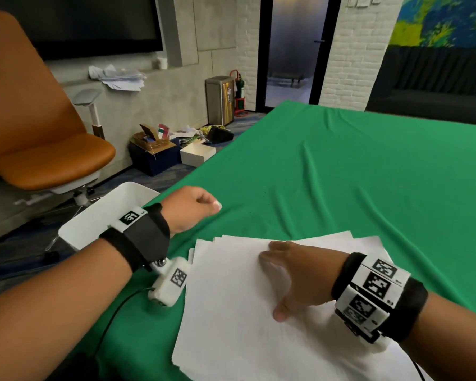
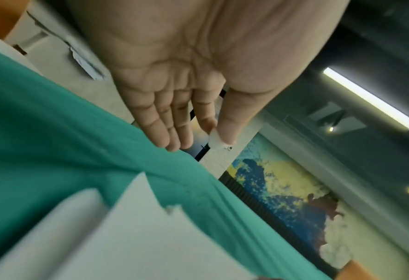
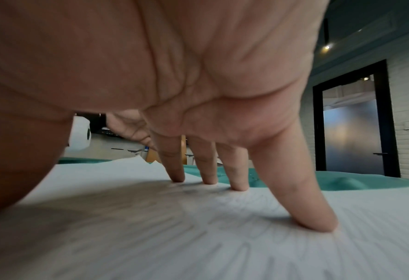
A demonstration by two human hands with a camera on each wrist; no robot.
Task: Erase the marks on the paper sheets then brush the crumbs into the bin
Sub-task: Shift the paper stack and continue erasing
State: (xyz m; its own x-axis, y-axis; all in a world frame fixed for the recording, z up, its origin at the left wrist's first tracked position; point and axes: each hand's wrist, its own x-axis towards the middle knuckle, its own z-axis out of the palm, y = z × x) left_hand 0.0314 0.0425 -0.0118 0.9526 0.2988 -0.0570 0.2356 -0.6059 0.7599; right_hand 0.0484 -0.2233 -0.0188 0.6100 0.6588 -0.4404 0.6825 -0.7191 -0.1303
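Observation:
A loose stack of white paper sheets (image 1: 231, 312) lies on the green cloth (image 1: 355, 174) at the near edge. My right hand (image 1: 278, 279) rests on the stack with its fingers spread, and the fingertips (image 3: 318, 223) press the top sheet (image 3: 198, 236). Left of the stack's far corner, my left hand (image 1: 204, 206) hovers just above the cloth. Its thumb and forefinger pinch a small white eraser (image 1: 217, 206), also seen in the left wrist view (image 2: 213, 139), and the other fingers are straight. A white bin (image 1: 102, 213) stands at the table's left edge, partly hidden by my left wrist.
A few tiny dark specks (image 1: 264, 193) dot the cloth beyond my left hand. An orange office chair (image 1: 44, 149) stands left of the table. Boxes and clutter (image 1: 160, 152) and a steel pedal bin (image 1: 220, 100) sit on the floor farther back.

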